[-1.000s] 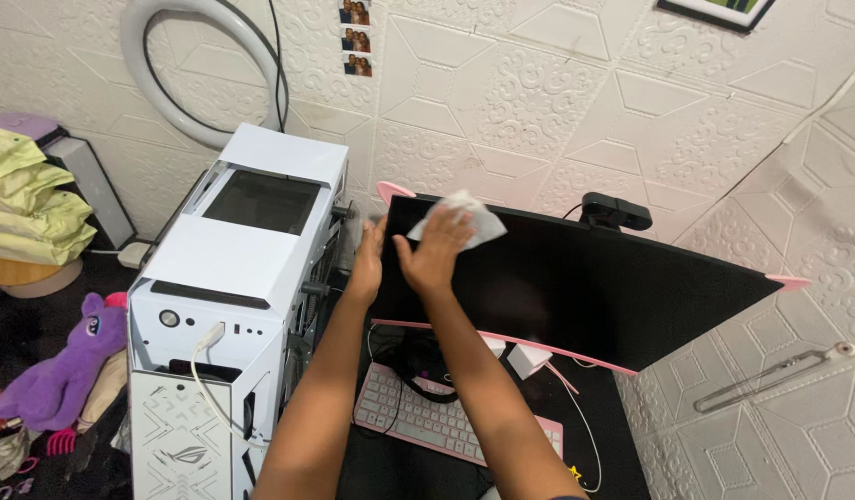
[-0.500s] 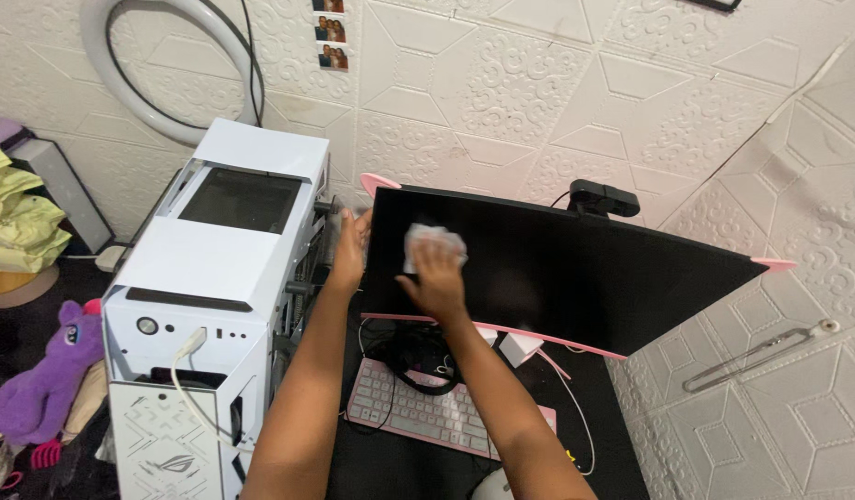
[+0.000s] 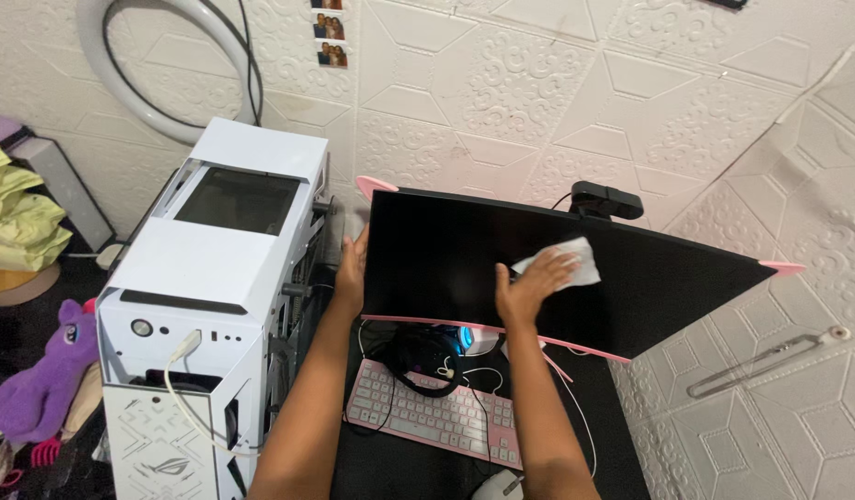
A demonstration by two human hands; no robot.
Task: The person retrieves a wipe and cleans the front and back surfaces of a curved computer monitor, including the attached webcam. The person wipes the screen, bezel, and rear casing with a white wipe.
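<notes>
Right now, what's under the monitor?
Under the monitor: black headphones, a pink keyboard, white cables, a blue glow. The screen covers the stand and desk behind.

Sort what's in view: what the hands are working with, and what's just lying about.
In use: right hand pressing a white wipe on the black monitor screen; left hand on the monitor's left edge.

Lying about: white PC tower, pink keyboard, black headphones, webcam, purple plush toy.
</notes>
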